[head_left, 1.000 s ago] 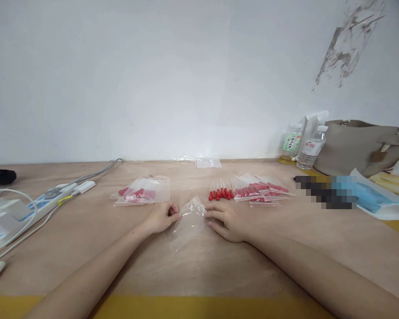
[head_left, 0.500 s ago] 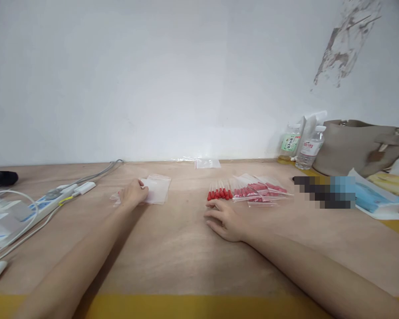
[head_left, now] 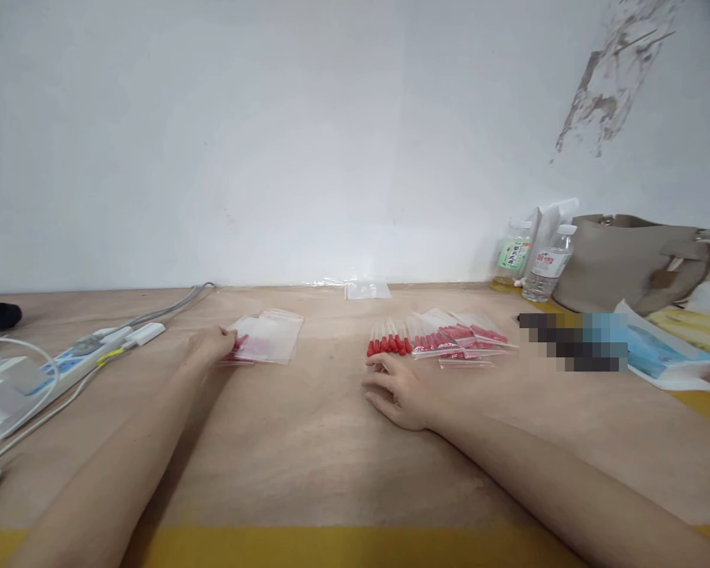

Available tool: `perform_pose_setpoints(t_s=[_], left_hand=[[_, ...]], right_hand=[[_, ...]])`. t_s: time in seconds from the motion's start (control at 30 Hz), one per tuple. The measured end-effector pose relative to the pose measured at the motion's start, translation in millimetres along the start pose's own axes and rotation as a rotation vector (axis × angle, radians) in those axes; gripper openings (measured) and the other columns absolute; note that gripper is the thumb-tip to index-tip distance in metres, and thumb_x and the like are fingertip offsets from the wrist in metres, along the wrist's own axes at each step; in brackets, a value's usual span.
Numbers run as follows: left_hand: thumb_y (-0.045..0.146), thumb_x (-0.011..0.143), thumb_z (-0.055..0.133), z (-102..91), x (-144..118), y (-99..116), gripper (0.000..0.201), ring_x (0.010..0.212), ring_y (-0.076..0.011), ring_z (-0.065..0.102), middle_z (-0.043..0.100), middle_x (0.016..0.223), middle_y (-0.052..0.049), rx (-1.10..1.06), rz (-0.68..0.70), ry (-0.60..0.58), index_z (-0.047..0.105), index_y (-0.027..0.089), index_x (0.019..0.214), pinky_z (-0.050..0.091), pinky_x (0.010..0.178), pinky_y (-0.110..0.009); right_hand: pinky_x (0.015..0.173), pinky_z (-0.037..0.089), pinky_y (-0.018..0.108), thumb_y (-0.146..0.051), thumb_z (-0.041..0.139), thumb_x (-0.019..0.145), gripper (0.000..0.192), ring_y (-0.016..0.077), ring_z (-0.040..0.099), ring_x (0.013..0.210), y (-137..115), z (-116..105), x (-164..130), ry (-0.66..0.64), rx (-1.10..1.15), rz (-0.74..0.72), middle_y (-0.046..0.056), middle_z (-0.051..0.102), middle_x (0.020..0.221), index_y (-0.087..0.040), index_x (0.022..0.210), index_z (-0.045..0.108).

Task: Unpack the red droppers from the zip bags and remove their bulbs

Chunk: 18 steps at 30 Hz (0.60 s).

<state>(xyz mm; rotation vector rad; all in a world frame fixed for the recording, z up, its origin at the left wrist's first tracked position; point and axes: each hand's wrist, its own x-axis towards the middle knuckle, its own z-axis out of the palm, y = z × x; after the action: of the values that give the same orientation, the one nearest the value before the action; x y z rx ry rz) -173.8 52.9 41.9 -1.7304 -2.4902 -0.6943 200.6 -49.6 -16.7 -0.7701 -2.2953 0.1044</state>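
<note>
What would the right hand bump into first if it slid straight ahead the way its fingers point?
Probably the loose row of red-capped clear droppers lying just beyond the right hand. Its fingers point up and left toward the droppers' red ends, though the exact gap is hard to judge.

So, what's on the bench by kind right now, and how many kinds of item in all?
Piles of bagged red-capped droppers: 2, one at the left hand, one right of centre
Rows of loose red-capped droppers: 1, just beyond the right hand
Stacks of empty clear bags: 1
Bottles: 2
Handbags: 1
Power strips: 1
Total: 8
</note>
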Motion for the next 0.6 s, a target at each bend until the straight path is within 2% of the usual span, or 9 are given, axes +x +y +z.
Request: perform_pose_setpoints(t_s=[0.1,0.2,0.27,0.33,0.4,0.53,0.6], left_hand=[[0.033,0.082,0.036,-10.7,-12,6,0.033,0.077,-0.0284,0.058,0.062,0.079,-0.015,-0.011,-0.047,0.179,0.055,0.008,0.089,0.043,0.060,-0.034],[0.023,0.085,0.029,-24.4,-24,11,0.036,0.086,-0.0224,0.056,0.060,0.093,-0.011,-0.055,-0.020,0.359,0.037,0.006,0.116,0.044,0.069,-0.032],[0.012,0.081,0.033,-29.4,-34,15,0.037,0.087,-0.0179,0.055,0.059,0.093,-0.005,-0.131,0.109,0.482,0.038,0.009,0.118,0.043,0.075,-0.030],[0.004,0.074,0.035,-27.4,-46,22,0.035,0.083,-0.0151,0.056,0.059,0.089,-0.003,-0.240,0.283,0.543,0.053,0.012,0.103,0.043,0.077,-0.027],[0.001,0.070,0.034,-17.9,-63,32,0.033,0.075,-0.0134,0.056,0.058,0.084,-0.003,-0.359,0.383,0.477,0.061,0.013,0.085,0.044,0.073,-0.025],[0.005,0.072,0.034,13.4,-107,60,0.033,0.078,-0.0157,0.055,0.057,0.080,-0.004,-0.524,0.566,0.239,0.063,0.014,0.083,0.045,0.072,-0.027],[0.013,0.078,0.034,27.1,-129,73,0.031,0.079,-0.0160,0.055,0.057,0.080,-0.005,-0.597,0.592,0.120,0.064,0.015,0.086,0.045,0.073,-0.028]], right_hand=[[0.078,0.045,0.031,-0.021,0.050,0.079,0.017,0.0146,0.051,0.087,-1,0,0,-0.003,0.011,-0.001,0.010,0.046,0.110,-0.019,0.093,0.058],[0.077,0.045,0.032,-0.021,0.050,0.079,0.016,0.0141,0.052,0.085,-1,0,1,-0.005,0.022,-0.001,0.010,0.046,0.111,-0.019,0.092,0.058],[0.077,0.045,0.031,-0.021,0.049,0.079,0.016,0.0136,0.052,0.083,-1,0,1,-0.010,0.029,0.000,0.010,0.045,0.110,-0.019,0.092,0.058],[0.077,0.045,0.031,-0.021,0.049,0.079,0.016,0.0134,0.052,0.083,-1,0,1,-0.014,0.033,0.000,0.010,0.045,0.110,-0.019,0.092,0.058],[0.078,0.045,0.031,-0.021,0.048,0.080,0.016,0.0134,0.052,0.083,0,1,0,-0.017,0.035,0.002,0.010,0.045,0.110,-0.019,0.092,0.058],[0.078,0.044,0.031,-0.020,0.048,0.079,0.016,0.0145,0.051,0.087,0,0,0,-0.013,0.035,-0.006,0.009,0.047,0.107,-0.019,0.092,0.058],[0.079,0.044,0.030,-0.020,0.049,0.079,0.018,0.0155,0.051,0.090,-2,-1,1,-0.016,0.036,-0.024,0.008,0.049,0.103,-0.020,0.095,0.057]])
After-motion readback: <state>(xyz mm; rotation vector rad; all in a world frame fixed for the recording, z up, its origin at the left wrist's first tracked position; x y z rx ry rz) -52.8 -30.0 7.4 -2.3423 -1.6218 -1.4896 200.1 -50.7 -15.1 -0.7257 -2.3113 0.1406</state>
